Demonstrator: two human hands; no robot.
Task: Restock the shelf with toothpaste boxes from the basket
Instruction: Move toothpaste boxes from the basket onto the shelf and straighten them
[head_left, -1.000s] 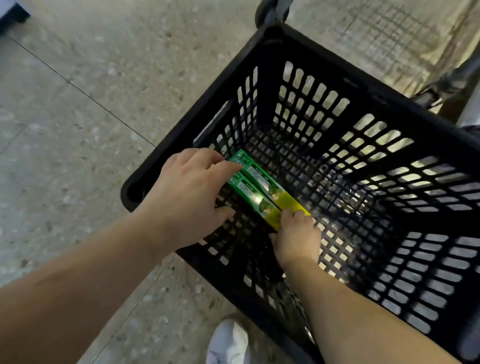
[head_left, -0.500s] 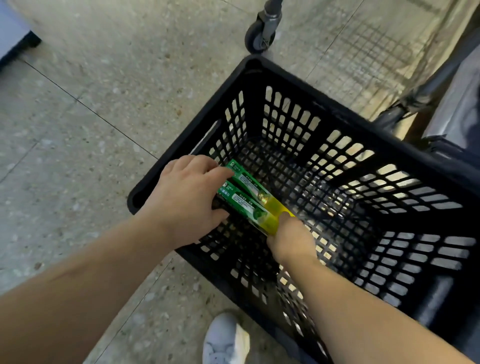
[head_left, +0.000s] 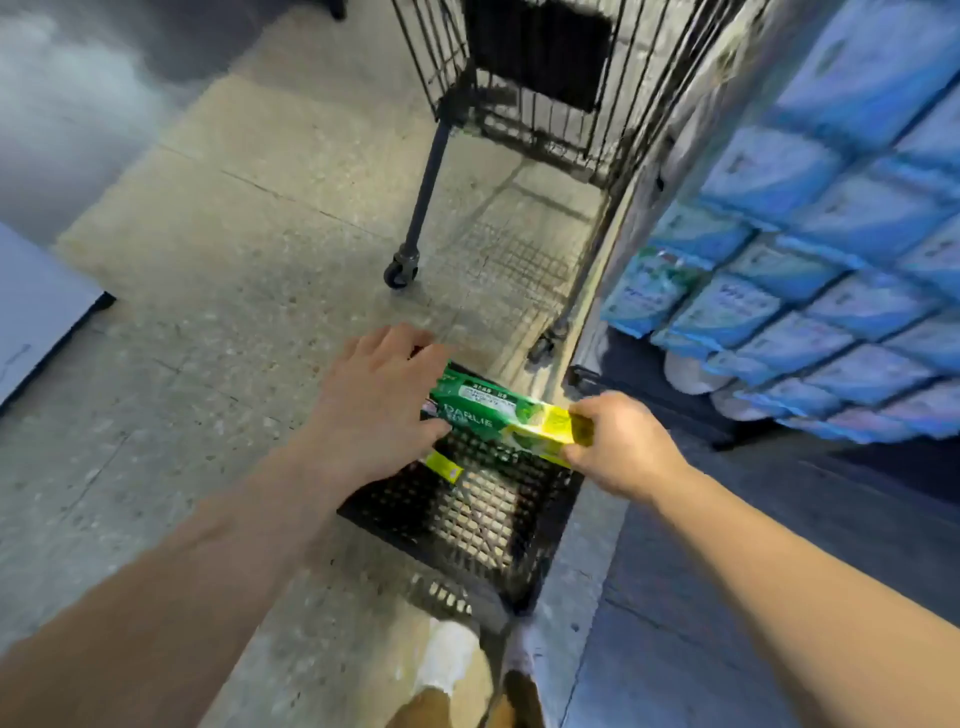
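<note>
Half a second ago both hands were down inside the black basket (head_left: 467, 525), working at two green toothpaste boxes on its floor; now the boxes are lifted clear above the basket and the view has swung up to take in the aisle.

The left hand (head_left: 374, 410) grips the green end of the toothpaste boxes (head_left: 498, 418), thumb under the near edge and fingers curled over the far side, so that end sits deep in the hand. The pack lies roughly level, running left to right between the two hands above the basket. Below the left hand a small yellow-and-green piece (head_left: 444, 467) shows over the mesh; motion blur makes it hard to say whether it is another box in the basket or part of the held pack.

The right hand (head_left: 618, 447) pinches the yellow end, fingers on top and thumb beneath, with the box tip poking just past the fingertips.

Beyond the basket stands a wire trolley (head_left: 524, 88) on castors. At the far right, shelves (head_left: 831, 270) hold rows of blue packs. A white shoe (head_left: 447, 662) shows at the bottom edge.
</note>
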